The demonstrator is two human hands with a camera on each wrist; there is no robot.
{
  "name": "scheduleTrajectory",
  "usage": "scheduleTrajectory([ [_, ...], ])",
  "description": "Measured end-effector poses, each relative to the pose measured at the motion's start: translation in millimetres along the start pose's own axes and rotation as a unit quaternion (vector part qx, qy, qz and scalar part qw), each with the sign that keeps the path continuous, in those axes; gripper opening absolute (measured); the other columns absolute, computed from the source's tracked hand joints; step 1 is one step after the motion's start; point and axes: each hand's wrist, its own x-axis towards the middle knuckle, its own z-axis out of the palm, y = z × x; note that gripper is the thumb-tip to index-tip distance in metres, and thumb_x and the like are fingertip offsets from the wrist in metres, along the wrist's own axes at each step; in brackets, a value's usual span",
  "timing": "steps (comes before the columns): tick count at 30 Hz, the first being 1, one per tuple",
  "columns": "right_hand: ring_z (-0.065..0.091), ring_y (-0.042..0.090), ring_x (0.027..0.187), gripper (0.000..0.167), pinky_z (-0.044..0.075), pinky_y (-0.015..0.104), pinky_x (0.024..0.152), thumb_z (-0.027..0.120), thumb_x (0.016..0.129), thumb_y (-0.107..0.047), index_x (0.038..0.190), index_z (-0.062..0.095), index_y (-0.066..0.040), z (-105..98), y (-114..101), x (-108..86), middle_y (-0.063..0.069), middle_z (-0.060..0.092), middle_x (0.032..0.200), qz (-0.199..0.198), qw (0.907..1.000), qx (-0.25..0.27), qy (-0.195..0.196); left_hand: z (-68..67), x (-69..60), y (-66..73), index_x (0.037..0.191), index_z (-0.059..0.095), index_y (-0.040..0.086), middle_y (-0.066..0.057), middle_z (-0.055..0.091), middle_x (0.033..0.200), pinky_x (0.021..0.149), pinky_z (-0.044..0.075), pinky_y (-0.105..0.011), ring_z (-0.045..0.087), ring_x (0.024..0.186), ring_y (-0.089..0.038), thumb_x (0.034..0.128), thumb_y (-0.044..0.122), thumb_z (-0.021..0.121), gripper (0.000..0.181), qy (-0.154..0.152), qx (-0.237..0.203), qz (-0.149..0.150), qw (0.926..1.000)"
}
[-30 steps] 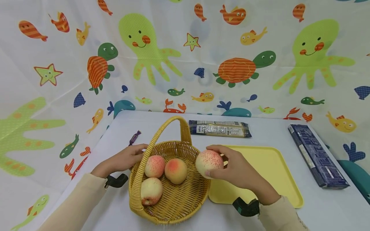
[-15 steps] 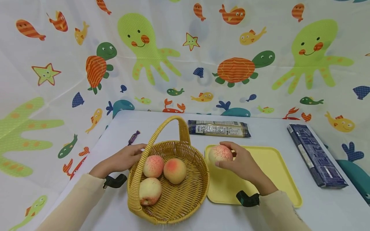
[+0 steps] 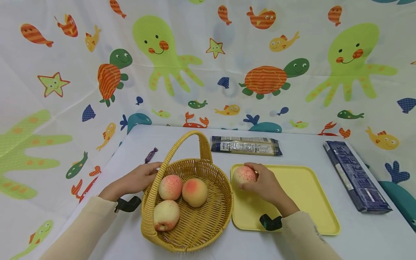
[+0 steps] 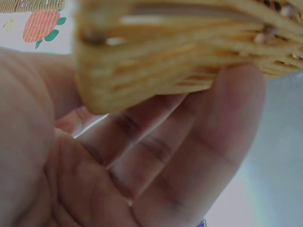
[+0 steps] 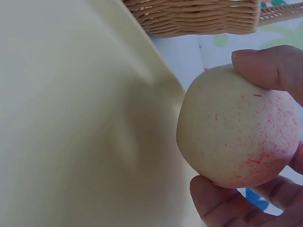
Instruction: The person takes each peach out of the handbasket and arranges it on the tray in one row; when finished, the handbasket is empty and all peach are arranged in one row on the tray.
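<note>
My right hand [image 3: 261,182] holds a pale peach with red speckles [image 3: 244,177] over the left part of the yellow tray [image 3: 299,195]. In the right wrist view, thumb and fingers grip opposite sides of this peach [image 5: 236,127], which appears just above the tray surface. My left hand [image 3: 139,178] is at the left side of the woven wicker basket [image 3: 208,231], partly behind its handle. The left wrist view shows curled fingers [image 4: 189,156] against the basket's wall [image 4: 156,61]. Inside the basket lie a pink peach [image 3: 170,187], an orange-red one [image 3: 195,192] and a pale one [image 3: 167,215].
Behind the tray lies a clear-fronted packet [image 3: 247,145]. A long dark blue box [image 3: 356,177] is to the tray's right. One purple wrapped candy [image 3: 151,155] sits beyond my left hand. A cloth printed with sea animals [image 3: 224,79] hangs behind the white table.
My right hand has carried the speckled peach from over the basket's right rim to the tray and lowered it slightly. My left hand stays at the basket.
</note>
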Motion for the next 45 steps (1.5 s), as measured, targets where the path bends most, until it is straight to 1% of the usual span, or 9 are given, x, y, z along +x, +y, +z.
scheduleTrajectory([
  [7, 0.062, 0.029, 0.108, 0.076, 0.056, 0.047, 0.091, 0.09, 0.076, -0.015, 0.144, 0.06, -0.005, 4.9, 0.7, -0.4, 0.017, 0.064, 0.129, -0.017, 0.9992, -0.036, 0.009, 0.7, -0.8, 1.8, 0.147, 0.053, 0.006, -0.01, 0.073, 0.097, 0.059, 0.058, -0.035, 0.068, 0.075, -0.022, 0.1109, 0.018, 0.052, 0.038, -0.002, -0.016, -0.008, 0.9998],
  [13, 0.062, 0.03, 0.109, 0.077, 0.056, 0.048, 0.09, 0.092, 0.073, -0.012, 0.143, 0.061, -0.005, 9.0, 2.0, -1.3, 0.017, 0.064, 0.126, -0.032, 0.9985, -0.041, 0.016, 0.7, -1.0, 0.8, 0.147, 0.053, 0.004, -0.013, 0.074, 0.106, 0.061, 0.059, -0.035, 0.069, 0.079, -0.023, 0.1108, 0.019, 0.053, 0.039, -0.004, -0.022, -0.004, 0.9997],
  [20, 0.059, 0.027, 0.1, 0.078, 0.054, 0.043, 0.084, 0.096, 0.071, -0.014, 0.141, 0.063, -0.005, 13.3, -2.0, -2.9, 0.015, 0.062, 0.117, -0.035, 0.9974, -0.061, 0.015, 1.1, -0.9, -1.1, 0.144, 0.055, 0.003, -0.013, 0.074, 0.104, 0.059, 0.058, -0.035, 0.069, 0.076, -0.022, 0.1104, 0.019, 0.054, 0.037, -0.001, -0.019, -0.002, 0.9998],
  [22, 0.058, 0.027, 0.099, 0.078, 0.054, 0.042, 0.083, 0.096, 0.072, -0.015, 0.142, 0.063, -0.005, 13.6, -2.5, -3.7, 0.015, 0.062, 0.117, -0.035, 0.9976, -0.058, 0.013, 1.3, -1.0, -1.4, 0.143, 0.055, 0.003, -0.014, 0.074, 0.106, 0.06, 0.058, -0.035, 0.069, 0.077, -0.022, 0.1103, 0.02, 0.054, 0.037, 0.0, -0.017, -0.003, 0.9998],
  [25, 0.06, 0.029, 0.105, 0.074, 0.056, 0.044, 0.085, 0.092, 0.077, -0.016, 0.143, 0.061, -0.006, 13.3, -2.7, -6.0, 0.016, 0.063, 0.122, -0.03, 0.9984, -0.047, 0.005, 1.5, -1.4, -1.3, 0.141, 0.056, 0.003, -0.015, 0.074, 0.108, 0.061, 0.059, -0.035, 0.069, 0.079, -0.023, 0.1102, 0.02, 0.054, 0.036, 0.002, -0.016, -0.005, 0.9999],
  [30, 0.059, 0.035, 0.126, 0.07, 0.056, 0.049, 0.095, 0.082, 0.087, -0.021, 0.15, 0.055, -0.009, 12.3, 0.0, -9.3, 0.018, 0.058, 0.145, -0.011, 0.9996, -0.005, -0.025, 2.0, -1.4, -1.0, 0.142, 0.056, 0.003, -0.015, 0.074, 0.108, 0.061, 0.059, -0.035, 0.069, 0.081, -0.025, 0.1101, 0.02, 0.055, 0.036, 0.0, -0.024, -0.008, 0.9997],
  [32, 0.058, 0.036, 0.129, 0.072, 0.055, 0.049, 0.096, 0.08, 0.088, -0.02, 0.154, 0.051, -0.011, 11.7, 1.3, -9.7, 0.019, 0.053, 0.151, -0.01, 0.9991, 0.012, -0.04, 2.1, -1.3, -0.9, 0.142, 0.055, 0.003, -0.014, 0.074, 0.107, 0.062, 0.059, -0.035, 0.069, 0.081, -0.024, 0.1101, 0.02, 0.055, 0.037, -0.002, -0.027, -0.009, 0.9996],
  [39, 0.063, 0.03, 0.115, 0.08, 0.055, 0.041, 0.09, 0.072, 0.084, -0.01, 0.159, 0.043, -0.009, 8.8, 5.3, -9.6, 0.023, 0.048, 0.155, -0.025, 0.9959, 0.038, -0.078, 1.7, -1.1, 0.4, 0.146, 0.053, 0.002, -0.014, 0.074, 0.105, 0.062, 0.059, -0.035, 0.07, 0.08, -0.024, 0.1103, 0.019, 0.054, 0.04, -0.001, -0.026, -0.008, 0.9996],
  [45, 0.064, 0.028, 0.111, 0.078, 0.055, 0.037, 0.084, 0.078, 0.085, -0.015, 0.156, 0.047, -0.009, 7.4, 7.1, -9.4, 0.022, 0.056, 0.145, -0.01, 0.9963, 0.047, -0.071, 1.4, -0.8, 0.5, 0.148, 0.051, 0.002, -0.013, 0.074, 0.104, 0.063, 0.06, -0.035, 0.07, 0.081, -0.024, 0.1106, 0.019, 0.053, 0.041, -0.001, -0.025, -0.01, 0.9996],
])
